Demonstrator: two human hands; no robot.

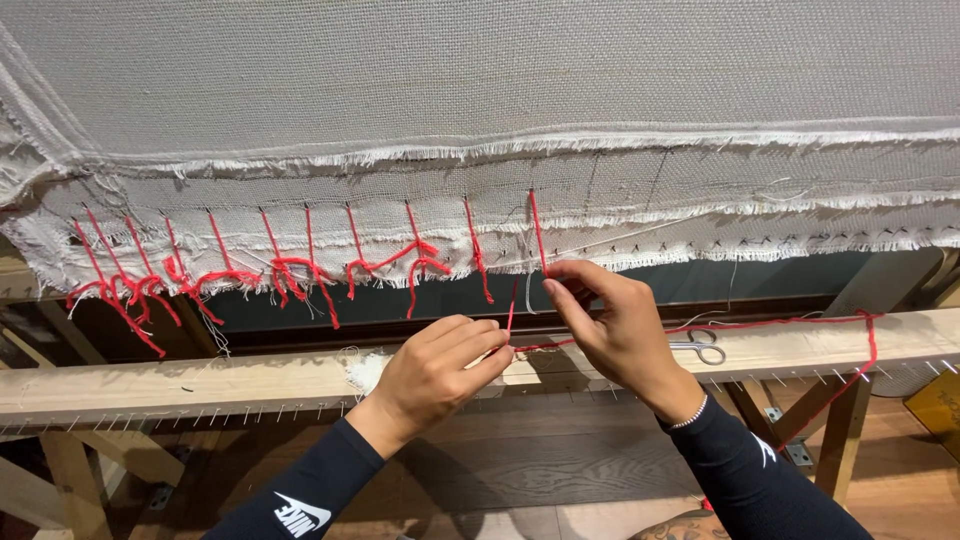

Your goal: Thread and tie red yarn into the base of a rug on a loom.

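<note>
Background: a wooden floor [560,450] lies under a timber frame, with slanted wooden legs below the beam.
Cloth: one large sheet of coarse grey-white woven cloth [500,90] fills the upper half of the view; its frayed lower edge hangs in layered folds just above the beam.
Beam: one long pale wooden beam [200,380] runs from left to right under the cloth edge, with a row of small nails sticking out along its lower edge.
Red stitches: about ten slanted strands of red yarn stitches [300,265] run through the cloth's lower edge from the far left to the middle, their loose tails hanging down over the dark gap.
Red yarn: one loose red yarn [790,322] comes down from the newest stitch at the middle, passes between both hands, lies along the beam to the right and drops off its far end.
Right hand: the right hand [620,325] has its grip closed on the red yarn just below the cloth edge, thumb and forefinger pinched.
Left hand: the left hand [435,375] has its grip closed on the lower part of the same yarn, fingers curled, just over the beam.
Scissors: one pair of metal scissors [705,348] lies on the beam, partly hidden behind the right hand.
Sleeves: both arms wear dark long sleeves.
</note>
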